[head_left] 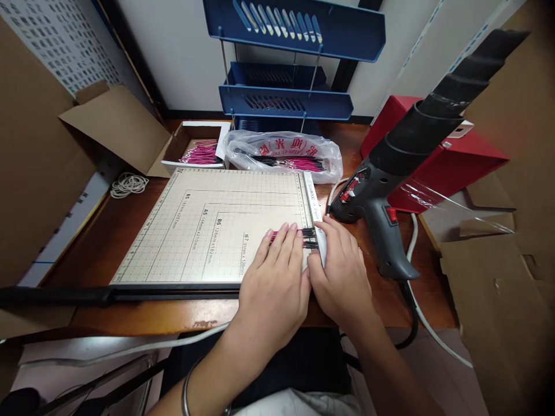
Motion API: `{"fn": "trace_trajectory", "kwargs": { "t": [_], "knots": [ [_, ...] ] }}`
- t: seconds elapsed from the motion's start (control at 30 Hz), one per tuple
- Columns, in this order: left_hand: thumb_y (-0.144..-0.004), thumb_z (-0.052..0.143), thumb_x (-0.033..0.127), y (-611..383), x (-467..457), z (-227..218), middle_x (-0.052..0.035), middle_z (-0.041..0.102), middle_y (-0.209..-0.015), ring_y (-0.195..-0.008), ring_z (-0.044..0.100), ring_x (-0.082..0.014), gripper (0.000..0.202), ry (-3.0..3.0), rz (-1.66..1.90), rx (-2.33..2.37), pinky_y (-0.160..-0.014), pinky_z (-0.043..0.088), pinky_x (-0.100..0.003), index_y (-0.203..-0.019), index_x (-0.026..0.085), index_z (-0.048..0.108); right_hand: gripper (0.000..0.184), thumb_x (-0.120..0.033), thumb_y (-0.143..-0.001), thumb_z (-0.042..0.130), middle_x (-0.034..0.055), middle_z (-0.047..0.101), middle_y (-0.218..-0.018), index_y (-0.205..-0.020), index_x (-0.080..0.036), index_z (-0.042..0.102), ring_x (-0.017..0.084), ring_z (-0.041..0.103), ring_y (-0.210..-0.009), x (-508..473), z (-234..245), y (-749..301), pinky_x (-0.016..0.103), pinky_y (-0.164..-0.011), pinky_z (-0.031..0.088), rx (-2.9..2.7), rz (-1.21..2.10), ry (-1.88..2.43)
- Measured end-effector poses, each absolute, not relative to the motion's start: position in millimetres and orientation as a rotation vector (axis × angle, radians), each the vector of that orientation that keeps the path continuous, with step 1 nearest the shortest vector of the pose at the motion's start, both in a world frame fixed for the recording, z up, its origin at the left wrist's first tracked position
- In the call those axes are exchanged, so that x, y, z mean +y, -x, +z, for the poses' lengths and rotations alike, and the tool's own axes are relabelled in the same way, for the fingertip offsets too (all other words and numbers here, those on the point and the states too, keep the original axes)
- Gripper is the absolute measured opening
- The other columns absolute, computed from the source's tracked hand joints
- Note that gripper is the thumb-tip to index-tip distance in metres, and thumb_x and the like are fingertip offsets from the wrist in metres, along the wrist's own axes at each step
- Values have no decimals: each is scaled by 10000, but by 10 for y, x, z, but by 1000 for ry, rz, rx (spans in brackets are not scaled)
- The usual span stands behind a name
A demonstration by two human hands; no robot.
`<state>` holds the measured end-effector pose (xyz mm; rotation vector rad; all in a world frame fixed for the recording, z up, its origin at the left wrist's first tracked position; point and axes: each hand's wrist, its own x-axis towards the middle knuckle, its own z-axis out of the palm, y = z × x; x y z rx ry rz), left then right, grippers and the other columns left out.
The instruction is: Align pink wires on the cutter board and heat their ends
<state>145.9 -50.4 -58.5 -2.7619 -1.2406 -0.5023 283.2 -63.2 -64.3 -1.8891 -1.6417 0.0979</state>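
A gridded paper-cutter board [208, 225] lies on the wooden desk. My left hand [275, 277] rests flat on it, fingers stretched out and pressing down a row of pink wires with black ends [303, 234]. My right hand [340, 271] lies beside it, fingers together against the white ruler strip [313, 199] at the board's right edge, touching the wires' black ends.
A black heat gun [390, 190] lies right of the board, its cable trailing off the desk. Behind are a plastic bag of pink wires [284, 151], a small box of pink wires [202, 151], a blue tray rack [286, 86], a red box [437, 150], rubber bands [128, 185] and cardboard walls.
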Motion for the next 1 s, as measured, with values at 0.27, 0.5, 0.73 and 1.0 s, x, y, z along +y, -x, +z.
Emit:
{"fn": "trace_trajectory", "kwargs": {
  "t": [0.27, 0.5, 0.73, 1.0],
  "knots": [
    [-1041, 280, 225, -1482, -451, -561, -177, 447, -1588, -1500, 408, -286, 546, 2800, -475, -1120, -1255, 294, -471, -1500, 2, 474, 406, -233, -945, 409, 156, 576, -1445, -1321, -180, 552, 324, 523, -1343, -625, -635, -2822, 569, -1084, 430, -1610, 146, 1902],
    [-1053, 289, 255, -1447, -360, -502, -127, 433, -1612, -1529, 360, -242, 538, 2927, -413, -1040, -1296, 205, -454, -1515, 45, 466, 415, -247, -958, 388, 150, 566, -1459, -1341, -187, 536, 316, 512, -1358, -635, -644, -2848, 559, -1096, 422, -1595, 166, 1877],
    [-1061, 254, 277, -1514, -319, -502, -210, 360, -1632, -1547, 309, -305, 579, 2857, -401, -1174, -1284, 216, -507, -1526, -24, 420, 430, -278, -965, 366, 147, 572, -1455, -1353, -181, 525, 312, 518, -1353, -635, -654, -2857, 561, -1114, 410, -1563, 184, 1877],
    [-1057, 285, 261, -1540, -286, -522, -152, 353, -1648, -1553, 300, -284, 556, 2870, -445, -1119, -1289, 209, -508, -1545, 29, 413, 444, -272, -954, 389, 141, 556, -1468, -1378, -204, 503, 301, 508, -1367, -633, -654, -2862, 561, -1132, 402, -1554, 212, 1851]
  ]
}}
